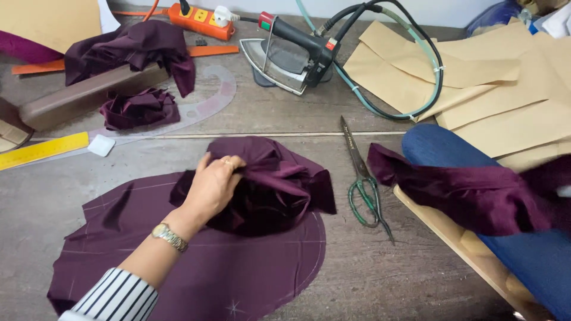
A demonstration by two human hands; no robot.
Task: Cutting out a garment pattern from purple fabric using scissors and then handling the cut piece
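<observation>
Clenched around a bunched piece of dark purple fabric (267,184), my left hand (214,184) has its fingers curled into the folds near the top of the heap, a watch (169,236) on the wrist and a striped sleeve (116,297) below it. That bundle sits on a larger flat purple fabric panel (238,279) with chalk lines, spread over the grey wooden worktable (380,279) in front of me. My right hand I cannot see clearly; at the right edge more purple cloth (470,190) drapes over a leg in blue jeans (523,249), and whatever lifts it is hidden in the folds, so I cannot tell its grip.

From the head view, green-handled scissors (364,184) lie just right of the bundle, blades pointing away from me. Farther back an iron (291,53) rests on its plate with hoses looping off to the right, near an orange power strip (199,18). Brown paper pattern pieces (476,89) overlap at upper right. On the left are two more crumpled purple scraps (140,107), a clear curved ruler (214,101), a yellow ruler (41,150), a white chalk block (101,144) and a padded brown block (83,95).
</observation>
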